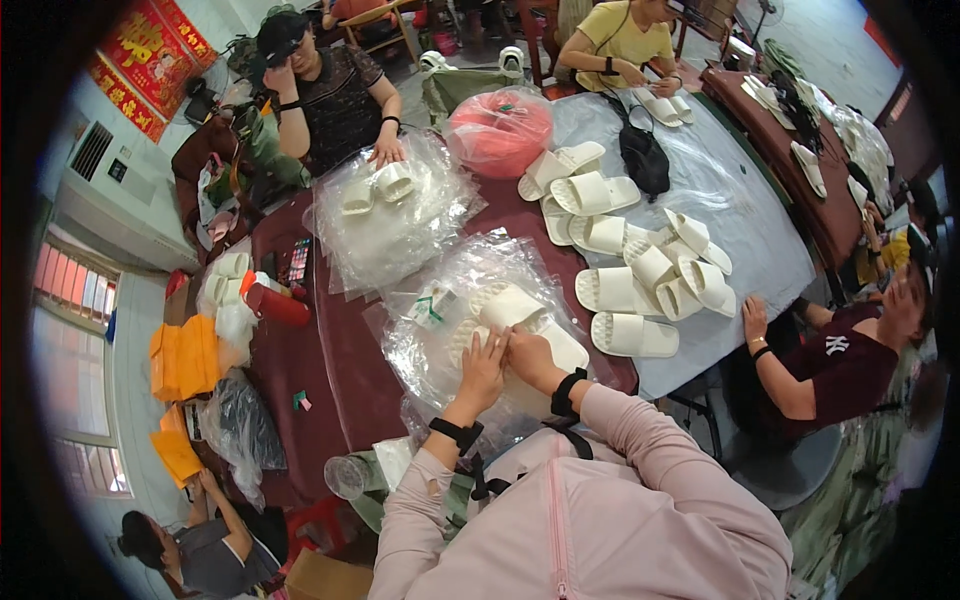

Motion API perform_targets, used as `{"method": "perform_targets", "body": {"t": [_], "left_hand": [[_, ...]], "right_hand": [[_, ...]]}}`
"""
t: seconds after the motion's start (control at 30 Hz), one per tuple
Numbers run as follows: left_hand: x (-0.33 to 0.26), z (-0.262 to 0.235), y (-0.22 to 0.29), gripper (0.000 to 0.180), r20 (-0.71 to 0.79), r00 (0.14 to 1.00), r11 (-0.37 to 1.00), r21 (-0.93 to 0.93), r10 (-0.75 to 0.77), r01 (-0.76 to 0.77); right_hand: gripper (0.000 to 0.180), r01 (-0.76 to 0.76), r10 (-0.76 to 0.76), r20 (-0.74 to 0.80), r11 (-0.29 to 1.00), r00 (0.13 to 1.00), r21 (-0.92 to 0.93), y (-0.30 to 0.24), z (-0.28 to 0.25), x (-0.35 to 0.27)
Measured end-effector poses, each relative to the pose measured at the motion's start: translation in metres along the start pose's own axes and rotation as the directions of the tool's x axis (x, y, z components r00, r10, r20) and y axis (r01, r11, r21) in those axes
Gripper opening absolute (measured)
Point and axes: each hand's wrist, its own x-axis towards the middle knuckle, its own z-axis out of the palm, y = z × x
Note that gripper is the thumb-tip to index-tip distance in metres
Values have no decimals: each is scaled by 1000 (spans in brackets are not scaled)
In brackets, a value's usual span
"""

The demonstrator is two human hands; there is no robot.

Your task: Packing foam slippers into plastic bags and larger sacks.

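A pair of cream slippers lies in front of me on a stack of clear plastic bags [405, 345]. The farther slipper [508, 303] has a wide strap and a dimpled sole; the nearer slipper [565, 348] is partly behind my hands. My left hand [482, 370] rests on the slippers' near side with its fingers stretched forward. Right beside it, my right hand [532, 358] has its fingers curled at the nearer slipper's edge. The two hands touch at the fingertips, and what lies under them is partly hidden. A small printed packet with a green mark [432, 306] sits left of the slippers.
Loose cream slippers [655, 265] are heaped to the right on a plastic-covered table [745, 235]. Across from me, a person's hand [388, 148] rests by another bag stack [400, 240] holding slippers. A red bundle in plastic [500, 130] and a black bag [643, 155] stand farther back.
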Motion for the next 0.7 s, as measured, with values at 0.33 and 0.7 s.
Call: {"method": "perform_targets", "body": {"t": [0.33,0.7], "left_hand": [[-6,12,-23,57,32,999,993,-119,5,-1],[51,-4,-144,60,-232,863,889,-18,-448,457]], "right_hand": [[45,474,-627,120,687,770,551,80,45,-13],[29,-605,190,718,-421,670,676,11,50,6]]}}
